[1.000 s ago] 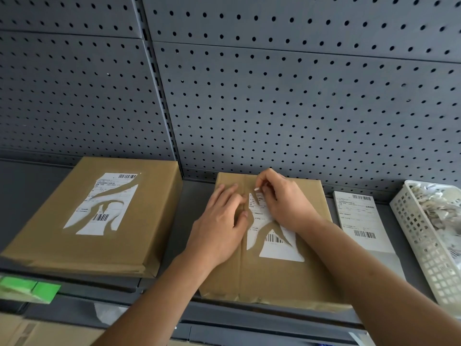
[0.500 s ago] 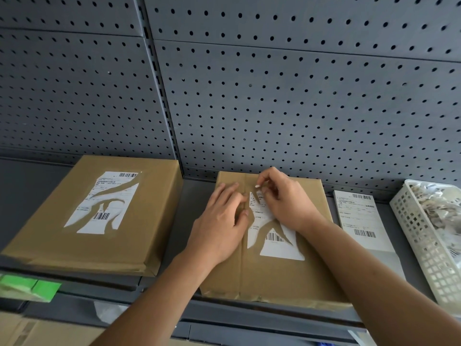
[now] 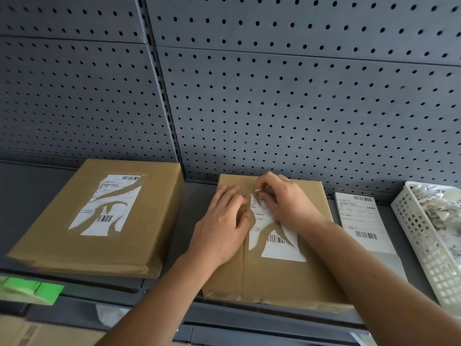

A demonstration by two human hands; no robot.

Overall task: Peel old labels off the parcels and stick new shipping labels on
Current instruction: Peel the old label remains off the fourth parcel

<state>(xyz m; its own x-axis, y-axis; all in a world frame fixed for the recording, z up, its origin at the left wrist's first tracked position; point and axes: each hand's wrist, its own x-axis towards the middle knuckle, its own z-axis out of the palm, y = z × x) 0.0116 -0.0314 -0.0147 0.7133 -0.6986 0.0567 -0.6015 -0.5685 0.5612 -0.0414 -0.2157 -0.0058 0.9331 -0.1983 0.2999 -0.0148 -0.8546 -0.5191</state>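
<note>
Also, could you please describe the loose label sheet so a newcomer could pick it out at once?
Look along the grey shelf below the pegboard wall to the white lattice basket at its right end. The label sheet lies flat between that basket and the nearer brown parcel. Unlike the torn label on that parcel, it is whole, with both barcodes intact.

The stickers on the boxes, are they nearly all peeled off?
Not yet. Done: pieces are torn out of the left label on the left parcel and the middle label on the middle parcel; scraps lie in the basket. In hand: the right hand pinches a strip of the middle label while the left hand presses that parcel. Left: both labels' remains, then sticking the fresh label lying beside it.
</note>
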